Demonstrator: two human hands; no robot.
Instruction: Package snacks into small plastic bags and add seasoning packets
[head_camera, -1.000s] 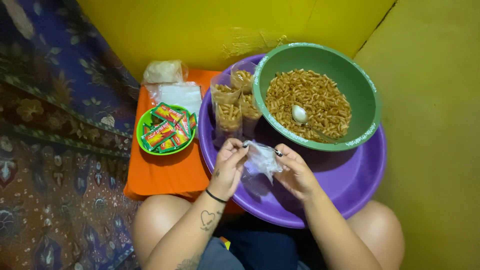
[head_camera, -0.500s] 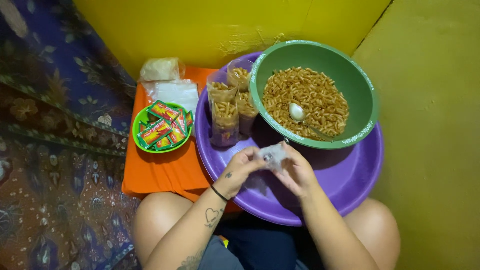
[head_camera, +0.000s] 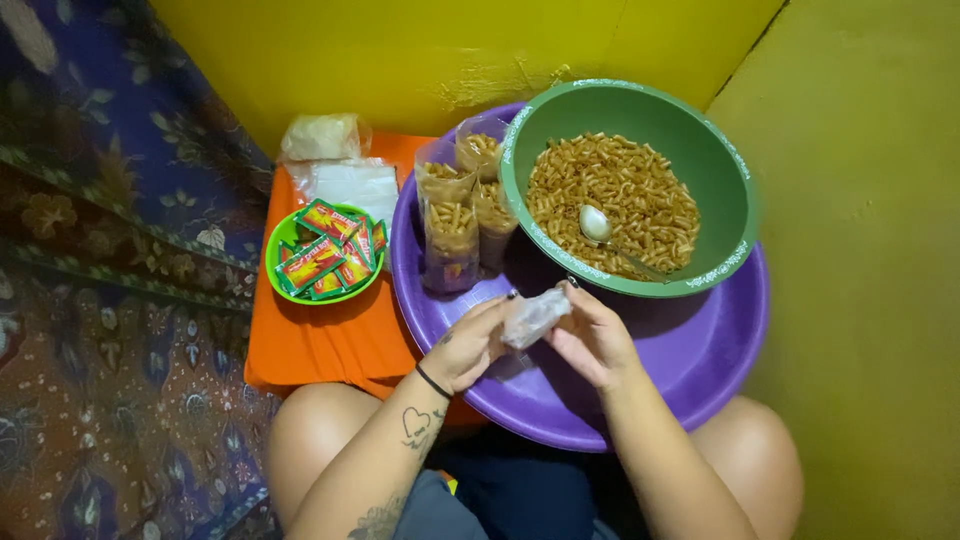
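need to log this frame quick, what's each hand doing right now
Left hand: fingers closed on the small clear plastic bag.
Right hand: fingers pinch the same bag from the other side.

light: dim, warm, from above | shadows: soft | focus: slightly soft | edges: mildly distorted

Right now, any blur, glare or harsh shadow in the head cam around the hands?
Head view: light is soft and even, no hard shadows; faint sheen on the spoon and on the filled snack bags. The clear plastic bag between the left hand and right hand looks slightly smeared. Purple basin and green bowl stay sharp; edges bow mildly.
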